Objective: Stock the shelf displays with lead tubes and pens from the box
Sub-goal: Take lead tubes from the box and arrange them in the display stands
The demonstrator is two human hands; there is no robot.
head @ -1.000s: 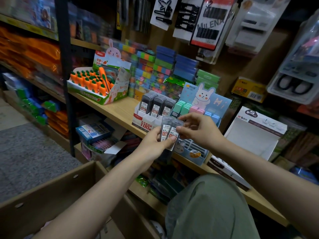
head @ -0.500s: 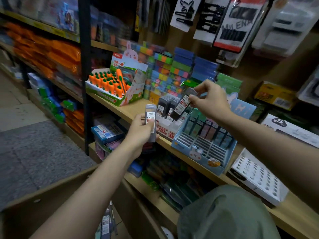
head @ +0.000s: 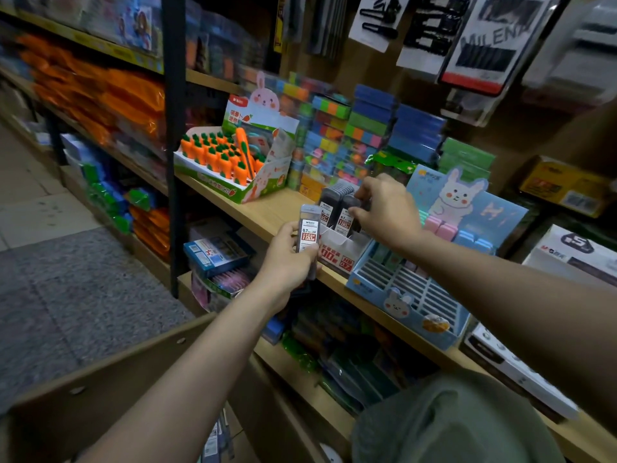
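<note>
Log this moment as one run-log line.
left hand: holds lead tube | right hand: seating tube in white display box | shelf: stocking underway

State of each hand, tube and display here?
left hand: grips one lead tube, upright, off the shelf
right hand: fingers on a tube in the lead display
lead display: partly filled
blue bunny display: front slots empty
carton: open
</note>
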